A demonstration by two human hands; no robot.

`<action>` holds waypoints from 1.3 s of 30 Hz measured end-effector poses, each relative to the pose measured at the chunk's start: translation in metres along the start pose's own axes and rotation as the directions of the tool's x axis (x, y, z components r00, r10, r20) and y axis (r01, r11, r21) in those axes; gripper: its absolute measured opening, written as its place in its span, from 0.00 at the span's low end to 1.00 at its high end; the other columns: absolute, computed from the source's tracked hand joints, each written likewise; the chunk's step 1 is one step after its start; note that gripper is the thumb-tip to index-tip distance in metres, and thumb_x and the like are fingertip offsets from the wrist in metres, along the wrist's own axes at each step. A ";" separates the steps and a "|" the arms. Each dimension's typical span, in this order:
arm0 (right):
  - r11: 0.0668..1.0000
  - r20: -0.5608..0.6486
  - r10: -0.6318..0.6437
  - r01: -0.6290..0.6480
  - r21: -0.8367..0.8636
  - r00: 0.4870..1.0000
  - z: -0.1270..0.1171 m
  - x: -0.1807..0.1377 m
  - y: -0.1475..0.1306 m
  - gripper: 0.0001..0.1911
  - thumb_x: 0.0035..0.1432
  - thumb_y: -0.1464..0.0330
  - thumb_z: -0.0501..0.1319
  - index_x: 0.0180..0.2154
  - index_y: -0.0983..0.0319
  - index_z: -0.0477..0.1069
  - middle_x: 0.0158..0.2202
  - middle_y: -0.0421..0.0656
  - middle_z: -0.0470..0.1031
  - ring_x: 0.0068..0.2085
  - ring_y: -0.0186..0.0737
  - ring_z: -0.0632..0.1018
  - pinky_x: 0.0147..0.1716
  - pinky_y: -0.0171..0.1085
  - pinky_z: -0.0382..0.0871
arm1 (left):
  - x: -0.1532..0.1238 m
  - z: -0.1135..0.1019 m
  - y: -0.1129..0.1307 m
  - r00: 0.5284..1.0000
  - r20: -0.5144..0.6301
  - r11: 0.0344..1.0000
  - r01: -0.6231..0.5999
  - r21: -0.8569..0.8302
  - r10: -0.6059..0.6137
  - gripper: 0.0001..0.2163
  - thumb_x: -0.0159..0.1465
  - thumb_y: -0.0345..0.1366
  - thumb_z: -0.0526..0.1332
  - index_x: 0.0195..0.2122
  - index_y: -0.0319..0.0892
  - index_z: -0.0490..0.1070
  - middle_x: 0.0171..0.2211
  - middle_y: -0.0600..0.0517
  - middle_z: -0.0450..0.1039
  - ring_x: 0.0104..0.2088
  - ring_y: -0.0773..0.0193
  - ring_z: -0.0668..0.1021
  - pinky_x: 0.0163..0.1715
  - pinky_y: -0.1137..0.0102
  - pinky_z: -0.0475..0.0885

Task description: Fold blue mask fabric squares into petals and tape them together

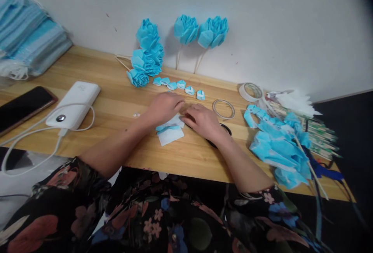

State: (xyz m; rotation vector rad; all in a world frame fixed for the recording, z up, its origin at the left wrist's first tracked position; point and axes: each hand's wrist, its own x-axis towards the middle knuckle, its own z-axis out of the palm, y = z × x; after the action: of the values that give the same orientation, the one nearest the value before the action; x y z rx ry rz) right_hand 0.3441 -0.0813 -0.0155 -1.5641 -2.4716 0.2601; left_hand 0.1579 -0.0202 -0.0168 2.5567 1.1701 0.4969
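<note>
The left hand (166, 107) and right hand (203, 121) curl close together, any pinch hidden; pale sheets (171, 138) lie just nearer the body, folded blue pieces (181, 84) just beyond.

A small handicraft corner is seen, set up at a wood-grained table (198, 163) placed against a plain pale wall (276, 43); whether it is housed in a home or a workshop cannot be told. Craft work is indicated by the blue flowers (186, 30) mounted on thin sticks, the folded blue pieces (181, 84) laid in a row and the white roll of tape (244, 93). An informal, personal note is lent by the phone (25, 107) and the white power bank (74, 99).
</note>
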 end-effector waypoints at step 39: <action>0.546 -0.314 0.493 -0.007 0.838 0.811 0.014 0.009 0.024 0.18 0.58 0.58 0.64 0.49 0.56 0.72 0.36 0.40 0.78 0.34 0.36 0.76 0.33 0.36 0.71 | 0.008 0.004 -0.019 0.997 0.047 0.701 0.072 -0.709 -0.056 0.20 0.57 0.32 0.64 0.52 0.43 0.78 0.33 0.50 0.80 0.32 0.62 0.79 0.28 0.71 0.72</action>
State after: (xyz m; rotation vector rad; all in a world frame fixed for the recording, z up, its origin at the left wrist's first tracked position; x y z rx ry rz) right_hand 0.3572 -0.0640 -0.0345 -1.2996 -1.3196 0.7757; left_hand 0.1520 -0.0024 -0.0266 1.8276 0.8210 0.7319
